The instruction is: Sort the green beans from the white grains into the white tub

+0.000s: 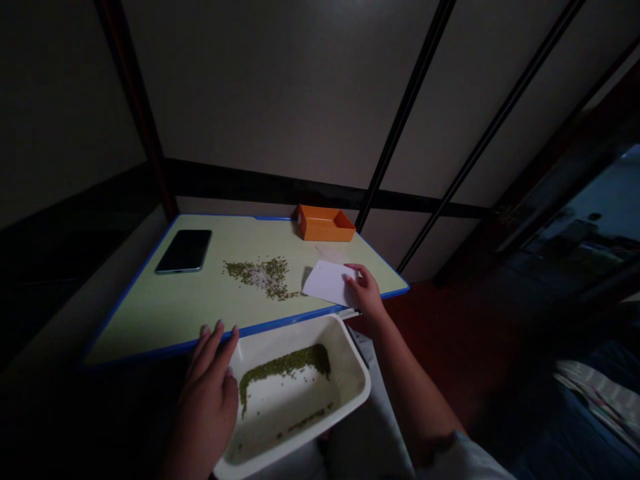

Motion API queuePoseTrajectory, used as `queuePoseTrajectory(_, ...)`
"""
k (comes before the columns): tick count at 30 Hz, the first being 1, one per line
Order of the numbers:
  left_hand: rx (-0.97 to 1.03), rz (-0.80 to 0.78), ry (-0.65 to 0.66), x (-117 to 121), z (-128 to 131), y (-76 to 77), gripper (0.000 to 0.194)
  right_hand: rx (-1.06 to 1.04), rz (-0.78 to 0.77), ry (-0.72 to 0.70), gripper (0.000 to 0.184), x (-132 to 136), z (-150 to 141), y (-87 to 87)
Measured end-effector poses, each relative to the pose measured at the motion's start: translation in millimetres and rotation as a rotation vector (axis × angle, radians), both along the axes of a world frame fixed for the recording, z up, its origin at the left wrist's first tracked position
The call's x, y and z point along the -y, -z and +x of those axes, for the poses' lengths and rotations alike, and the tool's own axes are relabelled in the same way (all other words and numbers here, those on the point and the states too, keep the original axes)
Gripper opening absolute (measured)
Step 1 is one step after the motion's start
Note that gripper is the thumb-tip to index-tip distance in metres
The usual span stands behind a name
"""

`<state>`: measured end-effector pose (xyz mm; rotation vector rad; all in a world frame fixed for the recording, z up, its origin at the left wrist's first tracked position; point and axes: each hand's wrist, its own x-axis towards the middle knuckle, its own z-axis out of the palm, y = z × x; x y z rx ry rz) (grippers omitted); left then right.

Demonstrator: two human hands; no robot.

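My right hand (366,292) pinches a white sheet of card (327,281) between thumb and fingers. The card is tilted over the table's front right part, its left corner by the tail of a scatter of green beans (273,272). Some whitish grains lie among these small beans. Stretched out, the fingers of my left hand (213,380) reach the table's front edge, along the left side of a white plastic basin (353,357). The basin is just below that edge, with more green beans (295,361) heaped along its far inner side and a few near its front.
The pale table (165,313) has a blue rim. At its back left lies a dark-screened phone (185,251); an orange box (327,230) stands at the back right. A faint pale patch of grains (331,253) lies before the box. Panelled doors (280,100) rise behind.
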<state>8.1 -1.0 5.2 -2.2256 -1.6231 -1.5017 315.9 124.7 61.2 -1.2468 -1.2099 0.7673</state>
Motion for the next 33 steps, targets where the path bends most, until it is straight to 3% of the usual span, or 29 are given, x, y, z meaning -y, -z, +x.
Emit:
queuePoseTrajectory(14,0.006,-0.022,-0.003,0,0,0.3,0.057,-0.067,-0.015,-0.125,0.046,2,1,-2.4)
queuePoseTrajectory(23,-0.042,0.003,0.012,1,-3,-1.5,0.055,-0.164,0.032,-0.142,0.045,13,10,-2.6)
queuePoseTrajectory(33,-0.007,-0.012,0.003,0,-1,-0.5,0.055,-0.123,0.023,-0.123,0.046,14,13,-0.8)
